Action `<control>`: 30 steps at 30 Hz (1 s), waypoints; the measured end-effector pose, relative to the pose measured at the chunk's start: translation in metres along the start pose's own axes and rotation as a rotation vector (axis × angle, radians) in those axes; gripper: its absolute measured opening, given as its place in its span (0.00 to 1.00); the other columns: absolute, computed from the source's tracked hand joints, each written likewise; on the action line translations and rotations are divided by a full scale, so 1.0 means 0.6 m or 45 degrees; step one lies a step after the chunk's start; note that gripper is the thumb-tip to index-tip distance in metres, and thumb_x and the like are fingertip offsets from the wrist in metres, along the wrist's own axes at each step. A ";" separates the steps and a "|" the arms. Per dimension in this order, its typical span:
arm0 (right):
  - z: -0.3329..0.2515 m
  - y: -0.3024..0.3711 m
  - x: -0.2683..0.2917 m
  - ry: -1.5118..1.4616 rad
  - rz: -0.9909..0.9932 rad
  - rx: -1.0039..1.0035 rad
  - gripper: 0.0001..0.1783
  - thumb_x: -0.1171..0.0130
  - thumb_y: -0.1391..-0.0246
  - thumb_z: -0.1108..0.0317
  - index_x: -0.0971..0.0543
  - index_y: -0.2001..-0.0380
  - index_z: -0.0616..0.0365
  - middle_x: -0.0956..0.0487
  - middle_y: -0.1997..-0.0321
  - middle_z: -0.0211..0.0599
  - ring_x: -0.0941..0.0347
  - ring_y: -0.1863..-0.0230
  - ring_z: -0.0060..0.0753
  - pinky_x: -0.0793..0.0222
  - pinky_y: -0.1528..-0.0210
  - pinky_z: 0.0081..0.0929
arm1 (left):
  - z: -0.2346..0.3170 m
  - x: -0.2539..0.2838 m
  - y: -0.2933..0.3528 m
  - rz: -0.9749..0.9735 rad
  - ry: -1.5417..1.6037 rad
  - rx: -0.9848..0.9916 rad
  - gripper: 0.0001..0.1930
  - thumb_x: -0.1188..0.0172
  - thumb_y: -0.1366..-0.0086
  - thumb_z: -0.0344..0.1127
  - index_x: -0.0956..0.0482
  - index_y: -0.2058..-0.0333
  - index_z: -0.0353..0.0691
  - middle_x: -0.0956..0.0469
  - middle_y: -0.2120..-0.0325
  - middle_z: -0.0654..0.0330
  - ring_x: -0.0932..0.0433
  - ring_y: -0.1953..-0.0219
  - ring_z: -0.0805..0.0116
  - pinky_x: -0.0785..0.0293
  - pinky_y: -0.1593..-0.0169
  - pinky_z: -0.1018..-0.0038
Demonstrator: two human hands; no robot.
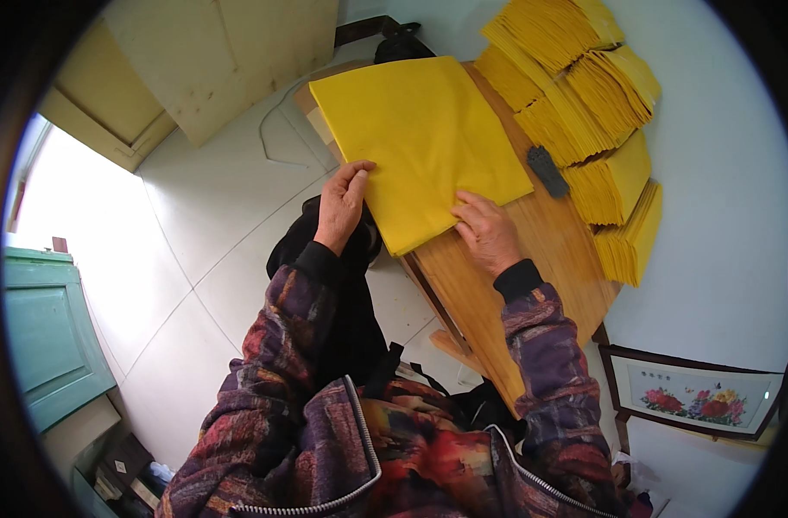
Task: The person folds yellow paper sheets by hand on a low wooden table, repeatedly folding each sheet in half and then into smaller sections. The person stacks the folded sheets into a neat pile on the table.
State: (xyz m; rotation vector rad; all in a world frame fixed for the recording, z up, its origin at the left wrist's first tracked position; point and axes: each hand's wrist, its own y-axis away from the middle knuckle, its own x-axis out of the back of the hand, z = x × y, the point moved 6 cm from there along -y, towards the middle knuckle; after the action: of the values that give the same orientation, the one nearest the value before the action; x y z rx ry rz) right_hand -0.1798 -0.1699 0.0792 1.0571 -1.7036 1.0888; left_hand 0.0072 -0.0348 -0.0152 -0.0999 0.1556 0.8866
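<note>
A large square stack of smooth yellow sheets (pixel 428 138), thin and folded-looking, lies flat over the end of a wooden table (pixel 549 259). Whether it is paper or cloth I cannot tell. At its left edge my left hand (pixel 342 207) grips the rim between thumb and fingers. My right hand (pixel 487 233) holds the near right edge, its curled fingers resting on the top face. The undersides of both grips are hidden.
Several bundles of folded yellow sheets (pixel 584 104) are piled along the table's far right side against the wall. A dark grey fuzzy block (pixel 547 171) lies beside them. A framed flower picture (pixel 696 393) stands at right; a teal cabinet (pixel 53 328) is at left.
</note>
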 end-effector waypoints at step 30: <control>0.012 -0.077 0.040 -0.169 0.024 -0.029 0.05 0.45 0.46 0.71 0.24 0.69 0.60 0.23 0.67 0.42 0.28 0.60 0.49 0.31 0.58 0.38 | 0.105 0.002 -0.002 0.078 -0.838 -0.567 0.12 0.35 0.51 0.28 0.19 0.64 0.42 0.25 0.51 0.59 0.29 0.51 0.57 0.30 0.50 0.68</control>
State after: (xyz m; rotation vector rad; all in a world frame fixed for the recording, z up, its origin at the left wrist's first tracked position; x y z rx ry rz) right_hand -0.1452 -0.1941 0.1106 1.1220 -1.8296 1.0285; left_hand 0.0146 -0.0251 0.0467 -0.2123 -0.6585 0.9619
